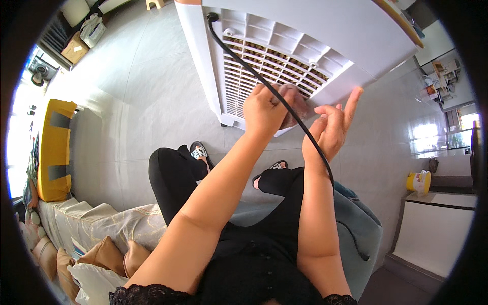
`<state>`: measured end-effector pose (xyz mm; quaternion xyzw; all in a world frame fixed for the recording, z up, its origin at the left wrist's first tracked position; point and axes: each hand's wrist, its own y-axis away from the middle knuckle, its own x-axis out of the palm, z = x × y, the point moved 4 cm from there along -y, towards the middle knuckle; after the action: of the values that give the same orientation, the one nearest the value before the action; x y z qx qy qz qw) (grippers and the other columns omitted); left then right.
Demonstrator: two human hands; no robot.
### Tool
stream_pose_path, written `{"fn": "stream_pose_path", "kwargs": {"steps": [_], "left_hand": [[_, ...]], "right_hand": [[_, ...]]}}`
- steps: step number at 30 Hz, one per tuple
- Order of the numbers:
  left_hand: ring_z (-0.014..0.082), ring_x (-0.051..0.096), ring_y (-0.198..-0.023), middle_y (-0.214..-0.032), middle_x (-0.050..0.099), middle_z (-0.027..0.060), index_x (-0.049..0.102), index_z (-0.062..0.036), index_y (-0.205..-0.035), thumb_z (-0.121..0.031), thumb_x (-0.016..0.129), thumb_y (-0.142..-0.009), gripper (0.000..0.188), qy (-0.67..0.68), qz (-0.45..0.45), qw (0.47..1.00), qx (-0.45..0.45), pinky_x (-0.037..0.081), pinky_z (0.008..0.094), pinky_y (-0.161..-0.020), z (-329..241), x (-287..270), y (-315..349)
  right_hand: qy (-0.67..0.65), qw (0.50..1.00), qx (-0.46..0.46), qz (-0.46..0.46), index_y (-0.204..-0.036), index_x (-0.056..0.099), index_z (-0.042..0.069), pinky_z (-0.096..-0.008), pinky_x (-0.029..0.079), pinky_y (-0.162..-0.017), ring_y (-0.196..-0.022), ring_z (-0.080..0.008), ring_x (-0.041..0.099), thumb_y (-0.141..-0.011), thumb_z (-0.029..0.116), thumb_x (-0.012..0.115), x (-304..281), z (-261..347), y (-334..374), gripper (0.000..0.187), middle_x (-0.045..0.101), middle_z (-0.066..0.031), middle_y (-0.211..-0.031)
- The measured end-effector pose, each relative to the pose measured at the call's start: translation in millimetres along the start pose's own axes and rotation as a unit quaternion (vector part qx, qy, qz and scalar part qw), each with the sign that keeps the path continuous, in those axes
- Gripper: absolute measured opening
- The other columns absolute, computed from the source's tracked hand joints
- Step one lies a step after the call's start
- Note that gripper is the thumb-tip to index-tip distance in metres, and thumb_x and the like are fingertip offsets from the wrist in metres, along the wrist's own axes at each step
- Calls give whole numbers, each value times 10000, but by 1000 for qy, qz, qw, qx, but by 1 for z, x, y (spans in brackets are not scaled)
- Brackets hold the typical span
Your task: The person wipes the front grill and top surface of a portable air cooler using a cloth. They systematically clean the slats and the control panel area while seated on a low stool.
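Observation:
A tall white appliance, perhaps an air cooler, stands in front of me. Its slatted grille has a brown honeycomb-like pad behind it. My left hand is closed on a pinkish-brown cloth and presses it at the grille's lower part. To the right, my right hand is raised with its fingers apart, holding nothing. A black power cord runs from the appliance's upper left corner, across in front of my left hand and over my right wrist. Beyond that wrist its course is partly hidden.
I sit on a blue-grey seat, knees apart, above grey floor tiles. A covered sofa with brown cushions lies left, beside a yellow object with grey patches. On the right, a yellow bucket stands by a white cabinet.

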<state>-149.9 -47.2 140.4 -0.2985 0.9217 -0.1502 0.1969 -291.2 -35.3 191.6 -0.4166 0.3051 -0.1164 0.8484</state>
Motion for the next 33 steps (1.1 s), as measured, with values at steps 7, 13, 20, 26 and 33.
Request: {"fn": "stream_pose_path", "kwargs": {"steps": [7,13,20,26,33], "left_hand": [[318,644,-737,-826,643,144,697,-44,-824,-358,714,-775,319,-113,10,987,-115,508,414,-675,75,-15,39],[315,617,-692,-758,591,91,668,-92,-733,-356,708,-775,271,-77,19,996,-36,499,416,-607,65,26,42],[286,604,-704,-784,608,76,696,-96,-786,-326,750,-744,239,-74,-40,993,-84,475,402,-649,85,6,38],[311,600,-707,-760,576,75,648,-97,-732,-336,730,-762,254,-3,10,1000,-26,470,448,-659,61,31,38],[349,626,-790,-832,631,150,703,-76,-891,-399,692,-791,339,-140,2,957,-254,496,425,-693,170,-7,64]], "right_hand": [[21,1000,0,-3,-809,554,35,-455,369,-1064,-1391,-405,309,-784,-120,424,5,4,3,204,158,-291,-1539],[65,998,10,23,-820,574,40,-461,342,-1077,-1371,-383,352,-784,-98,414,6,5,4,215,147,-293,-1541],[68,998,1,15,-830,590,42,-478,348,-1072,-1404,-393,286,-793,-60,434,10,4,5,190,128,-297,-1543],[66,997,14,25,-835,600,44,-480,329,-1086,-1426,-393,235,-803,-32,450,16,2,7,172,120,-293,-1546],[93,995,-19,17,-820,610,77,-402,356,-1042,-1420,-383,257,-771,-113,484,17,4,9,233,106,-260,-1563]]}}
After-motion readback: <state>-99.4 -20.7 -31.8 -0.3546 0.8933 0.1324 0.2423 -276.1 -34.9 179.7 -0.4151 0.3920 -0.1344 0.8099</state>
